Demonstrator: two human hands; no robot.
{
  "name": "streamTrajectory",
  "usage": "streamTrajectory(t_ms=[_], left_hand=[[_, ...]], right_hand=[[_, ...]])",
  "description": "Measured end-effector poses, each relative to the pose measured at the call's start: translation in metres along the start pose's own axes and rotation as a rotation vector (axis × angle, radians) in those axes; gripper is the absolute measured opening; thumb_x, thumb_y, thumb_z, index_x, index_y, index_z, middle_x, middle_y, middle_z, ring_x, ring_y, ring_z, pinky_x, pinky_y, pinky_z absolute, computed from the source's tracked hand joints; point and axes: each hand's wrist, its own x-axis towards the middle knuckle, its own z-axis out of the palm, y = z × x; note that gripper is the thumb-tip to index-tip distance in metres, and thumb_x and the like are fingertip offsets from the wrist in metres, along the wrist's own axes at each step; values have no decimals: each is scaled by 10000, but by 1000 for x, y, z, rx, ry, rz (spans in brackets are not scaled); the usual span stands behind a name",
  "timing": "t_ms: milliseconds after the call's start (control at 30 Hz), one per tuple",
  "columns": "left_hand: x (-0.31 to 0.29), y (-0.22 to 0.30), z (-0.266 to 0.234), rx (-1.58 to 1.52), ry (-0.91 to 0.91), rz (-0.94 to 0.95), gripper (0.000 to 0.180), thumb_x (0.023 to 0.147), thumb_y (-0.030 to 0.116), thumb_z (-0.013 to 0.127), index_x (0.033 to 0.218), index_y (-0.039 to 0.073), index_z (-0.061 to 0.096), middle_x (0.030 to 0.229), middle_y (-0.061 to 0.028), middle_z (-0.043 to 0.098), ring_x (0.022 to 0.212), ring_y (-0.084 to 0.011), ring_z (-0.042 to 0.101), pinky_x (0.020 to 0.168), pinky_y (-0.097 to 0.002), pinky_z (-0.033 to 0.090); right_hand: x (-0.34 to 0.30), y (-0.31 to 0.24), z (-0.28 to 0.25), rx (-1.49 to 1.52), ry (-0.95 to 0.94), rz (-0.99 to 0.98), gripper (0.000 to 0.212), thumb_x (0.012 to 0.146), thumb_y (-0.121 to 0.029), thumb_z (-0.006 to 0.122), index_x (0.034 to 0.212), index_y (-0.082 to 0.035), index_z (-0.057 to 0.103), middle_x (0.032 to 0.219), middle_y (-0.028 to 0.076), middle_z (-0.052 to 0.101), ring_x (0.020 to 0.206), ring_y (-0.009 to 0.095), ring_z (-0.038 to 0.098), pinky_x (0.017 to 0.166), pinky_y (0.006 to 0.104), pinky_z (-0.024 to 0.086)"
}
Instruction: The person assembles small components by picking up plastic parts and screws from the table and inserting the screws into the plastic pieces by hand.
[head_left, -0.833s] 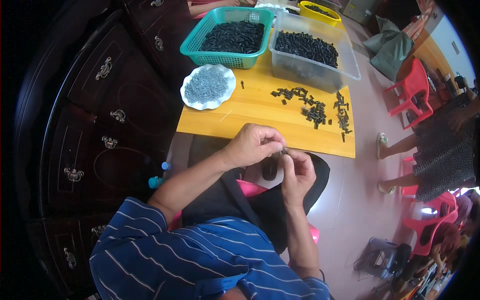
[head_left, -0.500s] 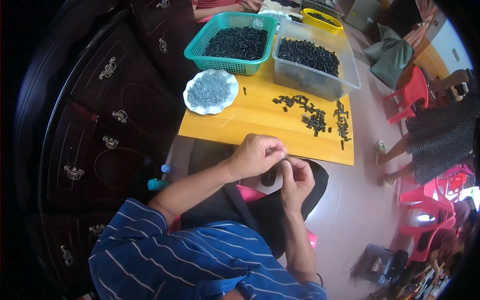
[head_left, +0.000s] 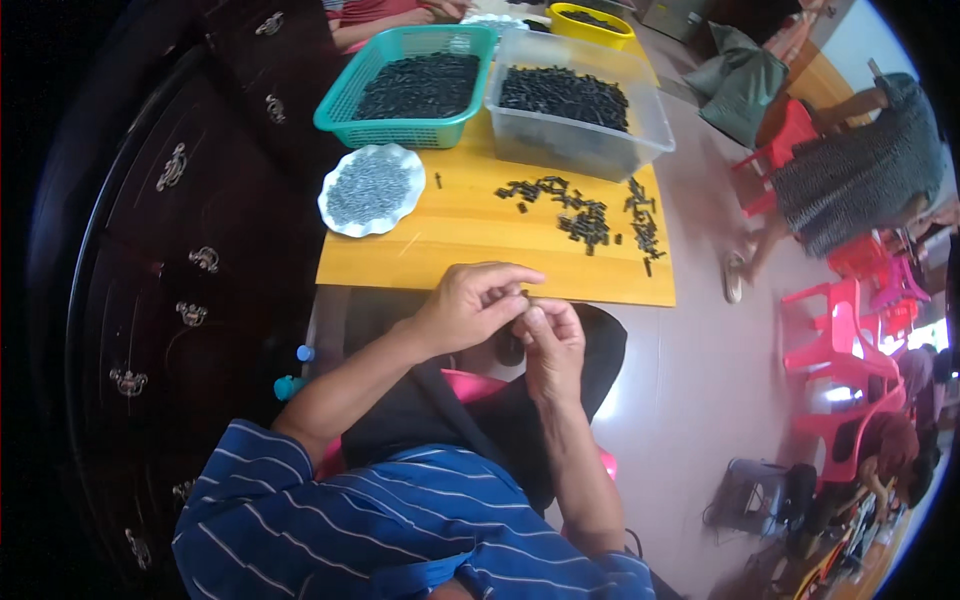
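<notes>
My left hand point(head_left: 475, 303) and my right hand point(head_left: 556, 345) meet just in front of the table's near edge, above my lap. Both are closed in fingertip pinches, the left index finger reaching out over the right fingertips. A tiny dark piece point(head_left: 527, 294) shows where the fingertips meet; its shape is mostly hidden. On the yellow wooden table point(head_left: 450, 262) lie loose short black plastic pieces point(head_left: 585, 225), with a single black piece point(head_left: 438, 180) farther left. A white scalloped plate point(head_left: 328, 216) holds many small silvery metal pins.
Behind the plate stands a green perforated basket point(head_left: 390, 134) of black pieces. Beside it is a clear plastic bin point(head_left: 570, 152) of similar pieces, with a yellow basin point(head_left: 590, 30) beyond. Dark drawers point(head_left: 200, 210) line the left. Another person's arm point(head_left: 375, 28) shows at the far end; red chairs point(head_left: 832, 315) stand right.
The view has shifted, so the table and containers sit farther left. My left index finger has straightened out over the right fingertips. The hands remain together; a person at the right has moved.
</notes>
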Motion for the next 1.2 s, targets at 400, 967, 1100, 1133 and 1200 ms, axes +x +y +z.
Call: streamTrajectory(t_ms=[400,967,1100,1133,1200], left_hand=[[4,12,7,611,-3,220,506,721,50,721,1216,14,623,1030,-143,653,834,-274,665,750,-366,550],[5,10,11,614,-29,271,335,700,66,747,1028,24,689,976,-131,702,888,-321,683,766,-386,558],[6,10,10,658,-32,310,332,691,60,741,1018,33,689,947,-123,701,858,-313,683,742,-386,553],[5,8,9,671,-40,319,324,688,62,739,1007,37,688,927,-120,698,835,-309,681,727,-388,549],[4,5,7,691,-44,320,316,685,63,737,997,42,688,908,-116,696,812,-306,679,712,-391,545]], right_hand=[[0,-5,3,199,-45,148,105,927,-61,687,1021,-46,642,961,50,693,809,84,627,733,219,506],[1,-4,4,229,-26,149,72,918,-68,695,964,-52,642,902,36,677,708,59,519,675,206,442],[1,-1,-1,237,-61,144,78,916,-80,701,957,-49,642,905,39,680,733,66,550,689,211,453],[1,-2,0,251,-62,165,78,912,-80,703,954,-51,644,901,36,677,742,70,560,683,212,450],[-1,-4,2,268,-68,194,77,909,-79,705,951,-53,645,896,34,675,751,74,569,676,212,448]])
